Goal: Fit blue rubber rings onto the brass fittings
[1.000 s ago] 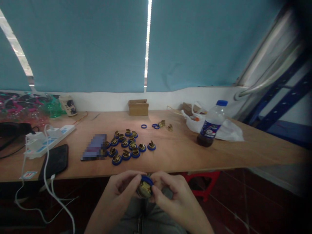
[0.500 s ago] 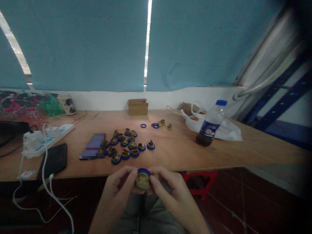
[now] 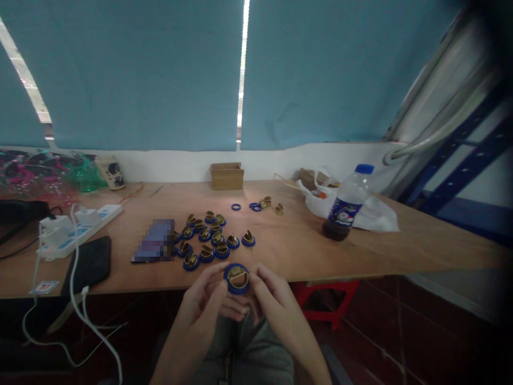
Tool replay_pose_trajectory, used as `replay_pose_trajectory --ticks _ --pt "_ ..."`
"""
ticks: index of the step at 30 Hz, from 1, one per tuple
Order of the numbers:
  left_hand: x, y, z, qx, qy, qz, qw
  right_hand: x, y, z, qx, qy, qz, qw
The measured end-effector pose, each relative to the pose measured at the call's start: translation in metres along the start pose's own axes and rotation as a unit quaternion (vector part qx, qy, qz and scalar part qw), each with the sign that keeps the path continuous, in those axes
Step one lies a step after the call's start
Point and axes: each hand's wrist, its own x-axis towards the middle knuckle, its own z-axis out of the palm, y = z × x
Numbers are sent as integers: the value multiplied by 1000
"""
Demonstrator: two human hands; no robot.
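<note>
Just off the table's front edge, a round gold piece with a blue ring around it (image 3: 237, 278) is pinched between both hands. My left hand (image 3: 204, 307) grips its left side with thumb and fingers. On its right side are the closed fingers of my right hand (image 3: 276, 302). The gold part shows an opening in its lower half. Several similar gold pieces in blue rings (image 3: 206, 253) lie on the table beyond the hands. Farther back are a loose blue ring (image 3: 235, 207), more blue rings (image 3: 255, 207) and loose gold pieces (image 3: 279, 209).
A phone (image 3: 154, 241), a black device (image 3: 91, 261) and a white power strip (image 3: 86, 227) with cables lie left. A small cardboard box (image 3: 226, 177) stands at the back. Right are a cola bottle (image 3: 345, 206) and a white plastic bag (image 3: 374, 213). A red stool (image 3: 336, 305) is below.
Both hands have risen slightly with the held piece. Its gold part, which showed a full round face before, now shows an opening.
</note>
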Motion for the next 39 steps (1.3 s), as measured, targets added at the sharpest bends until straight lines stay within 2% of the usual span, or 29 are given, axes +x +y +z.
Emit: replay_pose_trajectory --ticks 4,7,15,20,24,28,32,36,39 --pt "1 -3 1 -24 -27 26 999 1 3 2 28 14 21 999" --pt "2 -3 0 -22 -26 30 999 1 2 3 34 3 27 999" --pt "4 -5 -3 -8 -32 17 999 -5 2 -5 8 -42 3 999" --pt "3 -7 -3 -1 -55 25 998 -6 0 -9 17 -35 -14 999" --pt "3 -5 -4 8 -79 38 996 -7 -5 -13 -23 -24 -46 998" --pt "5 -3 -4 19 -64 56 996 -9 -8 -13 -51 -28 -64 996" --pt "5 -2 -3 -1 -37 40 998 -9 -8 -10 -61 -42 -91 993" --pt "4 0 -3 -30 10 15 999 -7 -5 -8 -113 -3 -132 985" --pt "4 -1 -5 -10 -11 15 1000 -4 -3 -8 -147 21 -169 974"
